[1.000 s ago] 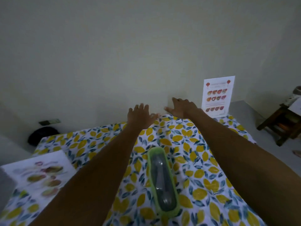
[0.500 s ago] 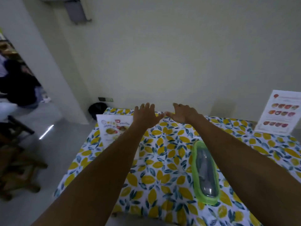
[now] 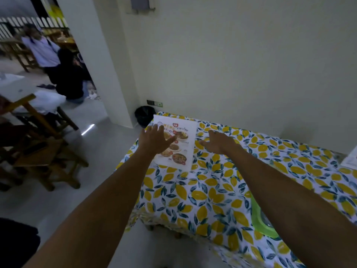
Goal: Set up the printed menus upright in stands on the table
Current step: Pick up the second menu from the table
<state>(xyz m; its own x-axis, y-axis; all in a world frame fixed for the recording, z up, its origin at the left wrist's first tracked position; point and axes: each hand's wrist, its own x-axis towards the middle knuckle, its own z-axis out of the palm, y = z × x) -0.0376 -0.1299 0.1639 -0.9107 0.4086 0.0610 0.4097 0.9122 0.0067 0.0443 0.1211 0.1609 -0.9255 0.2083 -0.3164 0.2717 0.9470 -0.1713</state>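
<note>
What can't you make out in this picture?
- Menu: its left part is covered by the left hand; whether it sits in a stand can't be told.
- Green container: mostly behind the right forearm.
- Second sheet: cut by the right edge.

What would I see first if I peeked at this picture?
The lemon tablecloth, bright yellow and covering the table on the right. Two bare arms stretch over it, the left hand and right hand both open near a menu with food pictures at the table's far left corner. A green container peeks out beside the right arm.
</note>
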